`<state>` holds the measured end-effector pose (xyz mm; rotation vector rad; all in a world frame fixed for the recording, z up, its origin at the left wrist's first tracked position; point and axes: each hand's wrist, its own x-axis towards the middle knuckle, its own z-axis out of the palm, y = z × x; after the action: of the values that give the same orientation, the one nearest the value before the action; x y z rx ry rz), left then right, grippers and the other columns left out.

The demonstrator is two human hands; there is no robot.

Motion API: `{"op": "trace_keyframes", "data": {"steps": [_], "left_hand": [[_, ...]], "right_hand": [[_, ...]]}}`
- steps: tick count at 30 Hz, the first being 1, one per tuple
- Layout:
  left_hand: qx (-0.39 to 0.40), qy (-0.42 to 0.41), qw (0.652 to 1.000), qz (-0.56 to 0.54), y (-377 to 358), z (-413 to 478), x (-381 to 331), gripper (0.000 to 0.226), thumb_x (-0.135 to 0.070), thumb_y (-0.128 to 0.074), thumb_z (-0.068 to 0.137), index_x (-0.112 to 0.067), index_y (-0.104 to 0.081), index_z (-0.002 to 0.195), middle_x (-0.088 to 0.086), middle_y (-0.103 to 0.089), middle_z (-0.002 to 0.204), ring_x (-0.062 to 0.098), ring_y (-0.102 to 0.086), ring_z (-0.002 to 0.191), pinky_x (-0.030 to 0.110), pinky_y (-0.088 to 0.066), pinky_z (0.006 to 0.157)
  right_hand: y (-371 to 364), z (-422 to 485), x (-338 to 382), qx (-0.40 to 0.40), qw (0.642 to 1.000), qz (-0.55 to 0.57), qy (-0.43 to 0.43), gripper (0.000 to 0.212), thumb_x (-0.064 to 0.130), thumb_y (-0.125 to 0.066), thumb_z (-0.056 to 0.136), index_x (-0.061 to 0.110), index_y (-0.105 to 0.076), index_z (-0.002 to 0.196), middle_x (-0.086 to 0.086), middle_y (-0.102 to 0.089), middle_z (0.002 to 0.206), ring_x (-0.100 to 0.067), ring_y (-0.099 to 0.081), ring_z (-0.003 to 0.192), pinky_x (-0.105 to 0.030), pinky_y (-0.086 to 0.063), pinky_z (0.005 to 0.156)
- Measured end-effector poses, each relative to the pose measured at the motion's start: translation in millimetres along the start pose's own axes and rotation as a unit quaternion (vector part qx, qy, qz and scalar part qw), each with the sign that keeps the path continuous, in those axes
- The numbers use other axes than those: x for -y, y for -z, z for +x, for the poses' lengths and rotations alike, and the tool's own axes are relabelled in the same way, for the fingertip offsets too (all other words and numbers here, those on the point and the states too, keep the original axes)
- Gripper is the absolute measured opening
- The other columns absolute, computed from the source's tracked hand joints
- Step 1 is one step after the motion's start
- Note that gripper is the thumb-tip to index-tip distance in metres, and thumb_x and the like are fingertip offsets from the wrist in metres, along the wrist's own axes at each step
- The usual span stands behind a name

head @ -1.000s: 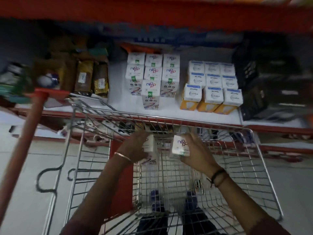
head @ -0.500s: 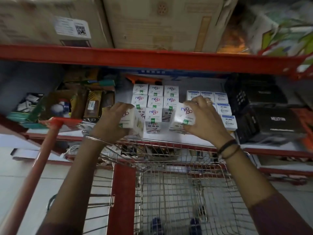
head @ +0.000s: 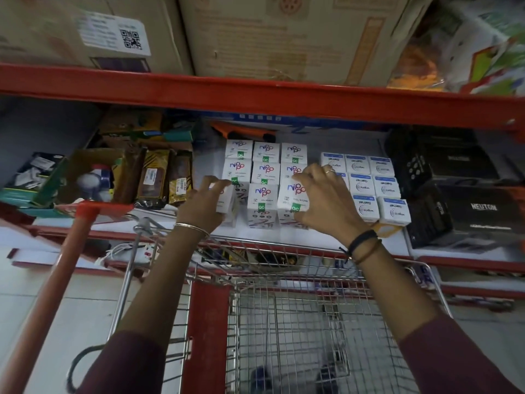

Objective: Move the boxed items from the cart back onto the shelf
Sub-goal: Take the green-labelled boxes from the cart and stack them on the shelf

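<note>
Both hands are at the shelf [head: 170,228], each setting a small white box into the front row of matching boxes. The left hand [head: 204,206] wraps its box [head: 227,204] from the side, fingers curled over the top, at the left end of the row. The right hand [head: 324,203] covers the right side of its box [head: 292,197], fingers spread along the top edge and thumb low on the front, beside the neighbouring blue-labelled boxes [head: 366,189]. Between the two sits a middle box [head: 262,204] already in place.

Below, the cart [head: 284,322] shows bare wire; I see no more boxes in it, though its near end is out of view.

These boxes look like light, thin card cartons: stiff enough to hold by opposite faces, but easy to dent at the corners if squeezed. A hold across the two side walls, near the top, seems best, and each can be slid back flush against the row behind. Pushing hard risks toppling the stacked ones.
</note>
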<state>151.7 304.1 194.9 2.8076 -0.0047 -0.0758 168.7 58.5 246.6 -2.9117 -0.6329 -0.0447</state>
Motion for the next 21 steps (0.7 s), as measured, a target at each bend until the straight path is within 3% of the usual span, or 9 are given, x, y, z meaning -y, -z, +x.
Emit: {"op": "trace_keyframes", "data": {"steps": [8,12,15,18,21], "left_hand": [[-0.023,0.009,0.999,-0.042,-23.8,7.0,-6.2,0.074,0.001,-0.072,0.064,-0.027,-0.040,0.124,0.015,-0.033,0.134,0.045,-0.056,0.099,0.056,-0.053,0.080],[-0.062,0.038,0.995,-0.069,-32.6,3.3,-14.0,0.072,0.010,-0.066,0.069,-0.023,-0.045,0.129,0.020,-0.025,0.143,0.048,-0.047,0.112,0.051,-0.049,0.091],[-0.082,0.014,0.986,-0.144,-41.2,-1.3,-14.0,0.083,0.018,-0.062,0.067,-0.022,-0.037,0.135,0.020,-0.013,0.150,0.043,-0.038,0.128,0.044,-0.049,0.096],[-0.100,0.047,0.969,-0.222,-46.3,-9.2,-16.6,0.093,0.006,-0.069,0.070,-0.020,-0.018,0.143,0.018,-0.005,0.153,0.037,-0.016,0.140,0.043,-0.034,0.105],[-0.114,0.104,0.947,-0.283,-52.5,-22.5,-18.8,0.089,-0.026,-0.069,0.080,-0.022,-0.009,0.145,0.011,-0.004,0.156,0.030,-0.012,0.142,0.051,-0.023,0.113]], "right_hand": [[-46.8,7.1,-8.4,0.022,0.999,0.023,-0.016,0.071,0.009,-0.074,0.072,0.013,-0.042,0.135,-0.007,-0.046,0.133,-0.027,-0.041,0.121,-0.037,-0.040,0.098],[-64.8,5.8,-12.8,0.014,0.995,0.096,-0.032,0.066,-0.006,-0.067,0.073,0.010,-0.044,0.133,-0.007,-0.045,0.136,-0.028,-0.040,0.125,-0.037,-0.047,0.099],[-74.2,0.4,-13.4,-0.017,0.992,0.113,-0.044,0.062,-0.012,-0.059,0.078,0.008,-0.043,0.134,-0.008,-0.041,0.144,-0.026,-0.041,0.130,-0.032,-0.041,0.105],[-75.2,-19.4,-6.6,-0.060,0.975,0.197,-0.080,0.053,-0.003,-0.058,0.085,0.011,-0.044,0.135,-0.007,-0.037,0.149,-0.023,-0.039,0.133,-0.021,-0.035,0.102],[-74.8,-49.0,11.9,-0.148,0.904,0.358,-0.184,0.037,0.016,-0.065,0.086,0.011,-0.054,0.121,-0.010,-0.053,0.126,-0.026,-0.054,0.111,-0.023,-0.048,0.091]]}}
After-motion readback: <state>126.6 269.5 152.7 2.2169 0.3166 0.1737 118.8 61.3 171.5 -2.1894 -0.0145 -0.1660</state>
